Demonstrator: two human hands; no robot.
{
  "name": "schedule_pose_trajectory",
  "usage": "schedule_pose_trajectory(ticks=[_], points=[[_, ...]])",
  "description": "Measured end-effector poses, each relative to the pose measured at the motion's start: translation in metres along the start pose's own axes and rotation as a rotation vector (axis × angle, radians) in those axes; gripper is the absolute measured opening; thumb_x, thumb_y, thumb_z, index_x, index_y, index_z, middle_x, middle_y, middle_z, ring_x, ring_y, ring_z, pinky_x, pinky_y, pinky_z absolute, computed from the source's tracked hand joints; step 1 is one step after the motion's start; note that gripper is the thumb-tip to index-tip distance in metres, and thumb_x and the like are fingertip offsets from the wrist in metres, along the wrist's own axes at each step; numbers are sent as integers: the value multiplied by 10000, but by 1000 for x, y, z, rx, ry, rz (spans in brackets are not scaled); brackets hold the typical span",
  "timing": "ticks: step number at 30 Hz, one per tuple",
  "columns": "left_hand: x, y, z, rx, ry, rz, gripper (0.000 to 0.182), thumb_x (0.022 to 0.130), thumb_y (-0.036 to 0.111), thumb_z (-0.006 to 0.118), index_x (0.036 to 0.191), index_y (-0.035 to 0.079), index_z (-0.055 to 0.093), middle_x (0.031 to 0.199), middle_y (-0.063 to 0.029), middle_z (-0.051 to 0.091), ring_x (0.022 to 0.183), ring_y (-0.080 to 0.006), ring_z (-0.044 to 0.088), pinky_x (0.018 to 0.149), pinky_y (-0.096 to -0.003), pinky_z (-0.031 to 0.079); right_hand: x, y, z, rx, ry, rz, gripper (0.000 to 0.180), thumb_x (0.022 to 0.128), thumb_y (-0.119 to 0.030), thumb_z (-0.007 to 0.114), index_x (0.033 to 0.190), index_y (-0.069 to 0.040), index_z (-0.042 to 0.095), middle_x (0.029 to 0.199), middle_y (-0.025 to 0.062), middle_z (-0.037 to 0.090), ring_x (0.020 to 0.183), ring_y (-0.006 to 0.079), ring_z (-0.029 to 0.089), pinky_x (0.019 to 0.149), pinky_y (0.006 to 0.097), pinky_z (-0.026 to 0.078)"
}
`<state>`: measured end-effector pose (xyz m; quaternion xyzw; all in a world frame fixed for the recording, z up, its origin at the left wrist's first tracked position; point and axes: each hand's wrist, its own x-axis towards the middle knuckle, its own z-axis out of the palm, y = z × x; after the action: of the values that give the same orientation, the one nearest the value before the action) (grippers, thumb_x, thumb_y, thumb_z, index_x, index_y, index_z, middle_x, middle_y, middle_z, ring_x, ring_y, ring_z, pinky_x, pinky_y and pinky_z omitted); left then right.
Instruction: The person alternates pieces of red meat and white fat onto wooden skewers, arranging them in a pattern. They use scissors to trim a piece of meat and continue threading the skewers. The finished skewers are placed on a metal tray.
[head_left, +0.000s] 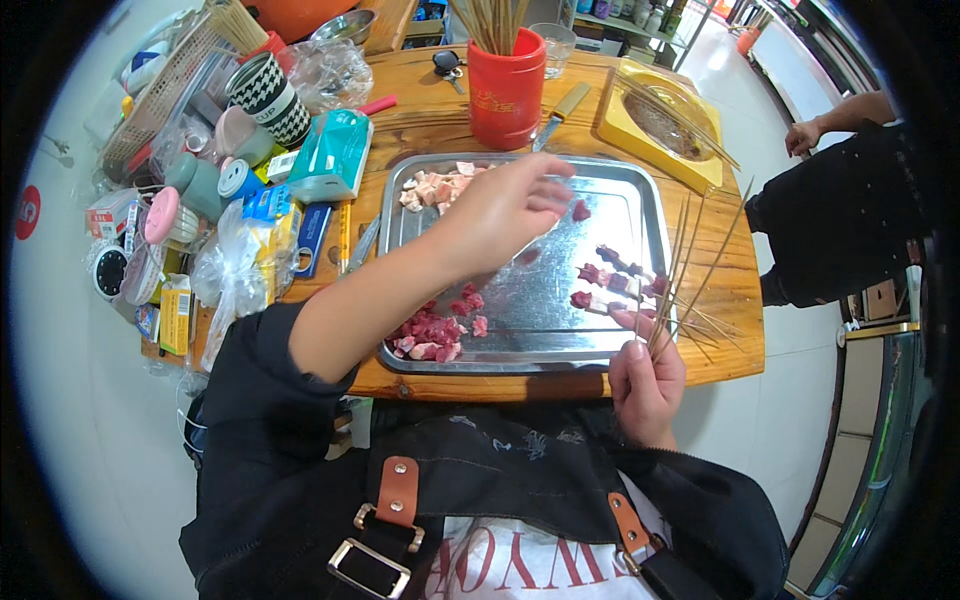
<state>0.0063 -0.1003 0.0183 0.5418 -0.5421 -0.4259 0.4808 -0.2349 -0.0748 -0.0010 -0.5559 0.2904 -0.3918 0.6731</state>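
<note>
My left hand (517, 206) reaches across a shallow metal tray (517, 330), slightly blurred, fingers apart with nothing visible in them. A single dark red meat cube (581, 211) lies just beyond its fingertips. My right hand (646, 375) grips a bunch of thin wooden skewers (684, 251) that fan upward at the tray's right edge. Beside that hand, several skewers threaded with red and pale meat (616, 282) rest on the tray. Pale fat cubes (439, 187) fill its far left corner, partly hidden by my forearm. Red meat chunks (427, 334) are heaped near left.
Behind the tray stand a red skewer holder (506, 94), a knife (562, 114) and a glass (556, 51). A yellow container (660, 124) sits far right. Bottles, bags and a tissue pack (330, 157) crowd the left. Another person (840, 210) stands at right.
</note>
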Motion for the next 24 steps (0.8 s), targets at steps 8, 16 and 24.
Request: schedule_pose_trajectory(ticks=[8,16,24], points=[[-67,39,-37,935,30,118,269,779,147,624,1012,30,561,969,-132,579,907,-298,582,753,-370,465,-5,-24,-47,238,43,-245,210,950,-150,365,1057,-2,469,613,57,494,387,100,393,368,210,305],[-228,-3,-38,1191,217,-370,285,706,62,638,966,19,530,893,-151,569,834,-336,554,738,-407,452,23,-100,10,814,-861,-471,116,944,-149,442,974,-74,358,775,165,671,360,153,446,365,254,335],[-232,11,-61,428,818,-324,170,938,166,485,900,24,569,710,12,505,634,-67,475,571,-191,370,2,-113,44,918,-562,-581,96,917,-153,511,907,-102,430,713,143,677,433,165,468,444,242,323]])
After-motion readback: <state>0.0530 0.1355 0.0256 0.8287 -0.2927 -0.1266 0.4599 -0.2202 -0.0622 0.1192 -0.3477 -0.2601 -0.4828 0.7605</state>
